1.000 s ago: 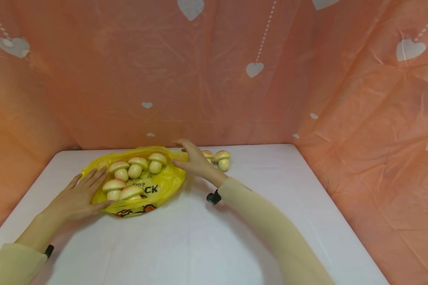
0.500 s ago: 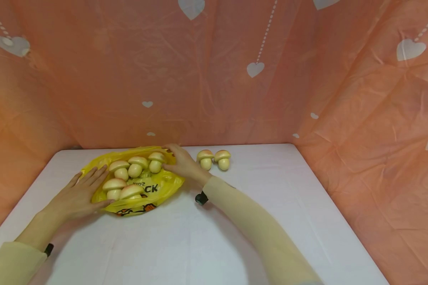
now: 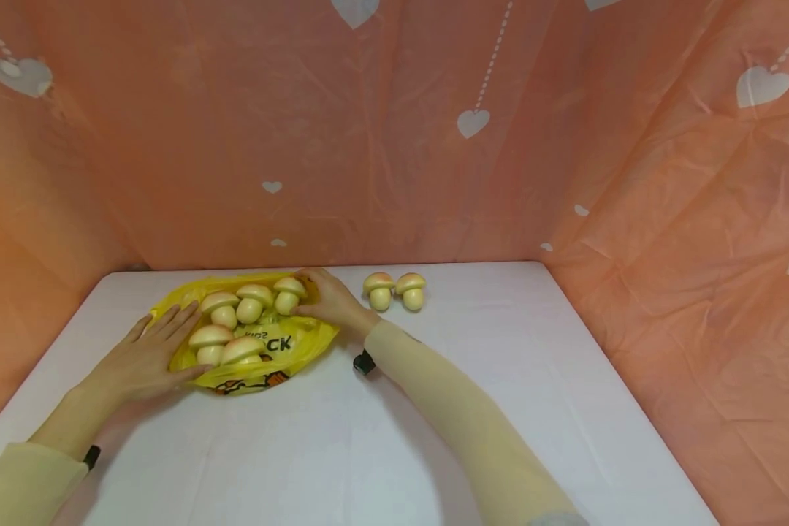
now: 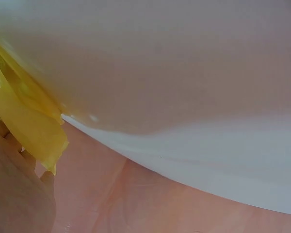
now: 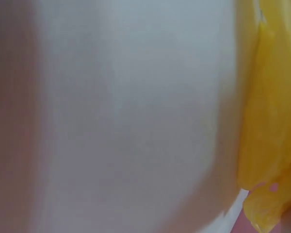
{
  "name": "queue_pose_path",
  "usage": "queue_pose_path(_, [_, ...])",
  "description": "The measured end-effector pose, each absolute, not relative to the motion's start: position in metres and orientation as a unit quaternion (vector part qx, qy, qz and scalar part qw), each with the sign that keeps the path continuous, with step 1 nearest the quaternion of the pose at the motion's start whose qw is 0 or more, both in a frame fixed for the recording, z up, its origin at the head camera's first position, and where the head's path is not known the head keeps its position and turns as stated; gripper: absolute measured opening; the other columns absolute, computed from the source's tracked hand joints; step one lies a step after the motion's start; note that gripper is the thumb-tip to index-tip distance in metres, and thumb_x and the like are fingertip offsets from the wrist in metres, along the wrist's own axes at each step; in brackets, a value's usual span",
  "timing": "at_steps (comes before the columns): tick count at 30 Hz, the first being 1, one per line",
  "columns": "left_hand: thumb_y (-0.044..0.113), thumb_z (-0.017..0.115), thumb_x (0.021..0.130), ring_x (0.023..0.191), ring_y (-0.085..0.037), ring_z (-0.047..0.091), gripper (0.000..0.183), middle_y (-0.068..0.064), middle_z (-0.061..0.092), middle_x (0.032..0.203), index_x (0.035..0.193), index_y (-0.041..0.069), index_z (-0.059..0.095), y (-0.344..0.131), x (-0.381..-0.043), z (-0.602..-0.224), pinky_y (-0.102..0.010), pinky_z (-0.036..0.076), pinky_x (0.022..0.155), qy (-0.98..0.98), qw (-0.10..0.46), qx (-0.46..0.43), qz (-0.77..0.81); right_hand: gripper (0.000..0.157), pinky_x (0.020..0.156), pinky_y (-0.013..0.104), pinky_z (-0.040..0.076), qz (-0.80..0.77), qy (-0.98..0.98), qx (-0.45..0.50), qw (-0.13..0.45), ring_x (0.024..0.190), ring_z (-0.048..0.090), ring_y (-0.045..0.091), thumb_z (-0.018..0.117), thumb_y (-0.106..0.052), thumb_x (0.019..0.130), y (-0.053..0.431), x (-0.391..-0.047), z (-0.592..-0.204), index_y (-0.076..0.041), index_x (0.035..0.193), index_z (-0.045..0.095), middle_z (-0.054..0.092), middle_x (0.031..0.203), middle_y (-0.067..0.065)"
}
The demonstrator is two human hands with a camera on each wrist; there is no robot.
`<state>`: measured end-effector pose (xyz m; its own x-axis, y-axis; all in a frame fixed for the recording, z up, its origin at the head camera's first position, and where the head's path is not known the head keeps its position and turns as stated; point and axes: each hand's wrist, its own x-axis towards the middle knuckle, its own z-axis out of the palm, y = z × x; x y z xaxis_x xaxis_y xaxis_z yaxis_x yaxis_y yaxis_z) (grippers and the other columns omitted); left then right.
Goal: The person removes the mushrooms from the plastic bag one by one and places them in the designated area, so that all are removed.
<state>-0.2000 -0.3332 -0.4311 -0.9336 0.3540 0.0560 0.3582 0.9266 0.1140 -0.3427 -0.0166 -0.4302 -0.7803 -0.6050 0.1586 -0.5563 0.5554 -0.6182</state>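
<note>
In the head view a yellow plastic bag with dark print lies spread at the table's left, its mouth wide. Several glossy toy mushrooms with pinkish-topped caps are inside it. My left hand rests along the bag's left edge, fingers spread and thumb at the front rim. At the opposite side, my right hand reaches over the right edge, thumb and fingers apart beside the rightmost mushroom. In the left wrist view, the left fingers overlap the bag's yellow film. Yellow film fills the right wrist view's right side.
Two more toy mushrooms, a left one and a right one, stand on the white table right of the bag. A pink-orange sheet with pale hearts surrounds the table's back and sides.
My right hand has moved left from near the two loose mushrooms to the bag's right edge, uncovering the left loose mushroom. My left hand stays in place.
</note>
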Motion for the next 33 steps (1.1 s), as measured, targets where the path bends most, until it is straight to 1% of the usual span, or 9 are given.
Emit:
queue_pose_path(5, [0.061,0.061,0.098,0.154,-0.051,0.019,0.101,-0.023,0.015,0.172,0.164,-0.002,0.018,-0.334,-0.2,-0.433,-0.068,0.003,0.123,-0.981,0.018,-0.182,-0.065,0.078,0.12,0.025,0.033,-0.331,0.884,-0.325,0.051,0.146,0.044,0.021,0.083,-0.031,0.091,-0.02,-0.344,-0.433,-0.01,0.156,0.045,0.046,0.16,0.008])
queue_pose_path(9, [0.061,0.06,0.098,0.154,-0.05,0.018,0.101,-0.023,0.014,0.172,0.165,-0.002,0.017,-0.333,-0.199,-0.433,-0.065,-0.001,0.125,-0.981,0.013,-0.181,-0.069,0.081,0.121,0.025,0.033,-0.322,0.888,-0.323,0.055,0.147,0.044,0.021,0.084,-0.032,0.09,-0.023,-0.344,-0.435,-0.011,0.158,0.043,0.044,0.161,0.007])
queue_pose_path(15, [0.062,0.06,0.098,0.154,-0.05,0.018,0.102,-0.023,0.014,0.172,0.164,-0.002,0.017,-0.332,-0.2,-0.432,-0.068,0.002,0.124,-0.981,0.012,-0.18,-0.069,0.083,0.121,0.025,0.033,-0.304,0.893,-0.328,0.051,0.147,0.044,0.02,0.083,-0.035,0.091,-0.025,-0.347,-0.437,-0.011,0.159,0.042,0.045,0.161,0.007])
queue_pose_path(22, [0.061,0.061,0.098,0.154,-0.05,0.018,0.102,-0.023,0.015,0.172,0.165,-0.002,0.018,-0.333,-0.201,-0.432,-0.067,0.003,0.124,-0.981,0.014,-0.181,-0.067,0.085,0.118,0.03,0.039,-0.292,0.904,-0.31,0.049,0.144,0.048,0.02,0.084,-0.041,0.088,-0.031,-0.348,-0.436,-0.013,0.158,0.043,0.047,0.16,0.004])
queue_pose_path(28, [0.061,0.062,0.097,0.153,-0.051,0.021,0.102,-0.023,0.017,0.171,0.164,-0.002,0.019,-0.334,-0.202,-0.433,-0.069,0.006,0.123,-0.98,0.018,-0.185,-0.067,0.085,0.114,0.031,0.044,-0.289,0.911,-0.29,0.048,0.138,0.054,0.02,0.086,-0.042,0.086,-0.034,-0.349,-0.435,-0.014,0.155,0.044,0.053,0.155,0.004])
queue_pose_path(33, [0.061,0.061,0.097,0.154,-0.05,0.02,0.101,-0.023,0.015,0.172,0.164,-0.002,0.018,-0.335,-0.203,-0.433,-0.068,0.003,0.124,-0.981,0.014,-0.184,-0.068,0.084,0.113,0.033,0.045,-0.295,0.91,-0.286,0.05,0.136,0.055,0.021,0.086,-0.041,0.086,-0.034,-0.349,-0.435,-0.014,0.154,0.045,0.055,0.153,0.004])
